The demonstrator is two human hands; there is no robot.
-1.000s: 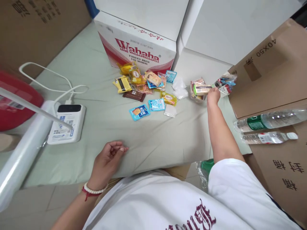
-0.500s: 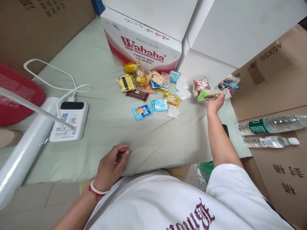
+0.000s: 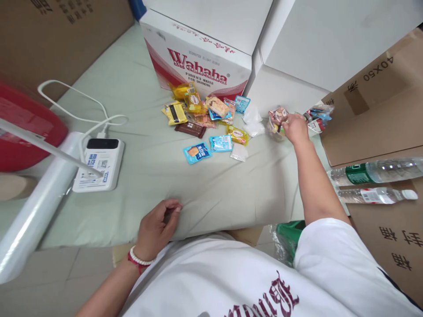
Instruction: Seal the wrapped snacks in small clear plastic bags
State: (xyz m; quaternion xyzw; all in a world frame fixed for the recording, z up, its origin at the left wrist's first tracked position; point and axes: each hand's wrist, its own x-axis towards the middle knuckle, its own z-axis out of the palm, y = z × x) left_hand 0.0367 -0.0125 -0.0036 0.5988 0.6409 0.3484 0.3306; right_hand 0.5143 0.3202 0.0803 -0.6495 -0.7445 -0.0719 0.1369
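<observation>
My right hand (image 3: pixel 297 128) reaches out at the far right of the table. Its fingers are closed at the right edge of a brown snack packet (image 3: pixel 278 115), and the fingertips are partly hidden. Beneath that packet shows a clear-wrapped snack (image 3: pixel 275 130). Just right of the hand, a white cup (image 3: pixel 315 128) full of packets is partly covered by it. My left hand (image 3: pixel 159 228) rests by the table's front edge, fingers loosely curled, with nothing seen in it. Nearest to it lie two blue snack packets (image 3: pixel 197 152).
Several snack packets (image 3: pixel 191 129) are heaped before a Wahaha carton (image 3: pixel 200 59). Crumpled clear wrappers (image 3: pixel 254 122) lie right of the heap. A white power bank (image 3: pixel 99 165) with a cable and a plastic roll (image 3: pixel 42 211) are at left. Two bottles (image 3: pixel 380 171) lie at right.
My right hand has moved a little left and back from beside the cup to the brown packet. The green-marked packet at its fingertips no longer shows. My left hand stays in place.
</observation>
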